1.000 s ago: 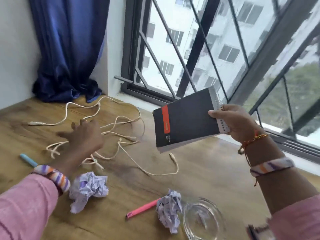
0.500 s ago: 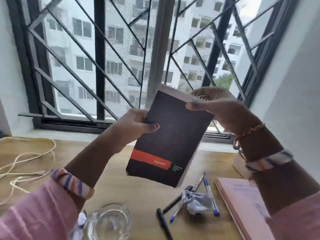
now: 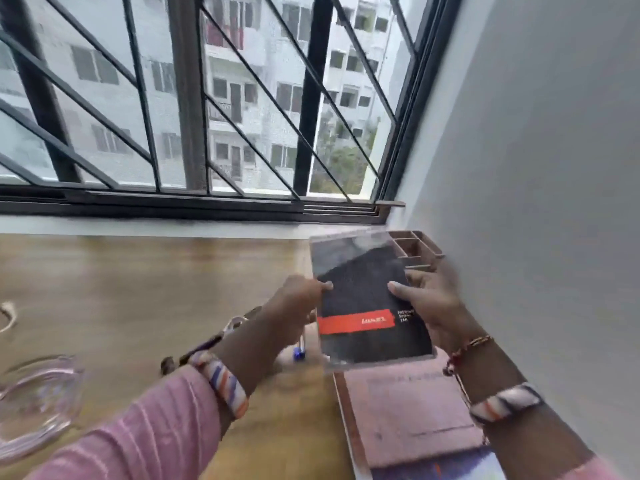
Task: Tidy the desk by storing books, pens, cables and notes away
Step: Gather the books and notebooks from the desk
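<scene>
Clear round glass bowl (image 3: 34, 400) far left on the wood-grain desk (image 3: 138, 289), blurred. A scrap of cream cable (image 3: 8, 315) at the left edge. Blue-tipped pen (image 3: 298, 351) lies under my left wrist, mostly hidden. My left hand (image 3: 298, 303), its grip pinching the left edge of the black matte notebook with the red-orange band (image 3: 370, 306), thumb on the cover. My right hand (image 3: 429, 306) has its grip on the right edge, thumb on top. Notebook is held flat-ish, above the pink hardcover book (image 3: 408, 410) lying on the desk beside the grey wall, and just in front of the brown compartmented plastic organiser (image 3: 419, 245) in the corner. Versus half a second ago: notebook was upright by the window, now lowered toward the corner; view swung right.
</scene>
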Available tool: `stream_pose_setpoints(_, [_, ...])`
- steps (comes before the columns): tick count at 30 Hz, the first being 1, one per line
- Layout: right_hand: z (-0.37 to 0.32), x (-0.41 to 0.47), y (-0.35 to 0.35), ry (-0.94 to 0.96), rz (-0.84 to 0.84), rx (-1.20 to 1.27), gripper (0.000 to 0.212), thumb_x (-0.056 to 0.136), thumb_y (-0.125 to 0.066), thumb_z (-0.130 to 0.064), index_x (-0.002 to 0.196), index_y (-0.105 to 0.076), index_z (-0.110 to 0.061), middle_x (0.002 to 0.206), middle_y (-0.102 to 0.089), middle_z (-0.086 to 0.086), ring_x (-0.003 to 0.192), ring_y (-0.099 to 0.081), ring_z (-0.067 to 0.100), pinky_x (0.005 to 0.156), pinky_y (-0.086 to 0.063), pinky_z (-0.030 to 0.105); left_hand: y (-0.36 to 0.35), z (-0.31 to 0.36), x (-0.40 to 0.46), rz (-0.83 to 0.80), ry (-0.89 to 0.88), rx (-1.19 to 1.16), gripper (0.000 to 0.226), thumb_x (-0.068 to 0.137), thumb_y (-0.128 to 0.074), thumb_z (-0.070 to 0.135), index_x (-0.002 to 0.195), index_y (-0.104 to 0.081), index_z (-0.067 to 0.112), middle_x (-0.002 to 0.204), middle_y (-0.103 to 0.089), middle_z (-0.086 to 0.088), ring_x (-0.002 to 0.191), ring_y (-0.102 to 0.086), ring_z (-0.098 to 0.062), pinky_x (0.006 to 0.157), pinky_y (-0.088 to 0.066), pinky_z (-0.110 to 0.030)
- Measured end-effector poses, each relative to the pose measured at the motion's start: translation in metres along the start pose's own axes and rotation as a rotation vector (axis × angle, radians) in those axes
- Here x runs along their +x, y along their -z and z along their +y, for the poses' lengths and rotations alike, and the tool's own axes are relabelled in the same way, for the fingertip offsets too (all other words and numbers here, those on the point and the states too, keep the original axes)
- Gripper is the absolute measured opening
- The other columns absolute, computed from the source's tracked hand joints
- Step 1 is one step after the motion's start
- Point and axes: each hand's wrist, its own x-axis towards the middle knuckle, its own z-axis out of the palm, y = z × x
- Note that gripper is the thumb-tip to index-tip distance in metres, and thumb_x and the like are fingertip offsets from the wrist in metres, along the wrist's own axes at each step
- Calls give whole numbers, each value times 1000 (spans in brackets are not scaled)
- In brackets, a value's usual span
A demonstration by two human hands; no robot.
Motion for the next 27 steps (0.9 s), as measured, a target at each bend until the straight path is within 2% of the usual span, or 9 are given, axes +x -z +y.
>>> stream_pose_setpoints(2, [32,12,20,-97,48,-21,18,85,-54,10,80,-67,-2,66,-66,9,55,-61,17,56,-51,26,-16,-25,9,-16,77,78,28,85,-58,3,113,-53,1,91,-49,-9,68,-44,-13,60,-38,-26])
stream_pose_setpoints(3, [47,17,26,-144,53,-36,16,84,-55,11,83,-67,1,73,-65,15,63,-60,23,63,-51,33,-20,-35,9,-8,96,112,26,84,-58,3,110,-53,2,86,-48,-9,68,-44,-15,61,-38,-27])
stream_pose_setpoints(5, [68,21,32,-235,41,-52,15,83,-55,10,83,-67,0,84,-64,21,74,-58,28,70,-49,42,-24,-50,7,46,141,203,10,84,-58,4,81,-49,7,69,-41,-8,60,-40,-16,58,-34,-27])
stream_pose_setpoints(7, [81,24,35,-264,19,-51,17,83,-55,10,78,-66,-2,82,-62,20,69,-56,26,65,-46,35,-24,-62,11,85,162,238,22,84,-56,4,69,-42,10,62,-35,-8,54,-35,-17,53,-27,-25])
stream_pose_setpoints(11, [81,28,33,-226,-31,-84,18,84,-53,13,82,-66,0,67,-62,9,43,-59,6,44,-46,15,-28,-66,13,113,157,212,8,83,-56,0,82,-50,4,70,-46,-13,69,-48,-23,64,-38,-32])
stream_pose_setpoints(13, [78,27,33,-205,-34,-146,18,84,-54,12,78,-65,-1,64,-60,6,37,-54,0,41,-44,12,-31,-67,14,109,151,224,9,84,-55,-2,82,-48,4,65,-40,-11,64,-45,-21,62,-38,-29])
stream_pose_setpoints(21, [69,28,35,-190,-75,-355,30,82,-61,7,59,-58,-12,55,-55,1,42,-51,7,38,-38,14,-34,-65,5,54,109,306,28,87,-52,-5,66,-41,9,56,-34,-5,47,-35,-13,40,-31,-15])
stream_pose_setpoints(25, [69,26,30,-186,-93,-547,35,81,-67,-5,53,-49,-16,53,-48,-3,50,-44,9,44,-33,19,-29,-67,3,38,84,390,27,84,-54,-10,63,-47,6,54,-41,-7,34,-44,-9,35,-29,-13])
stream_pose_setpoints(27, [67,25,28,-173,-97,-618,34,80,-68,-8,53,-48,-16,54,-47,-3,51,-44,8,46,-32,20,-27,-68,2,54,70,414,15,78,-55,-15,73,-58,-1,63,-52,-14,46,-54,-14,43,-36,-15])
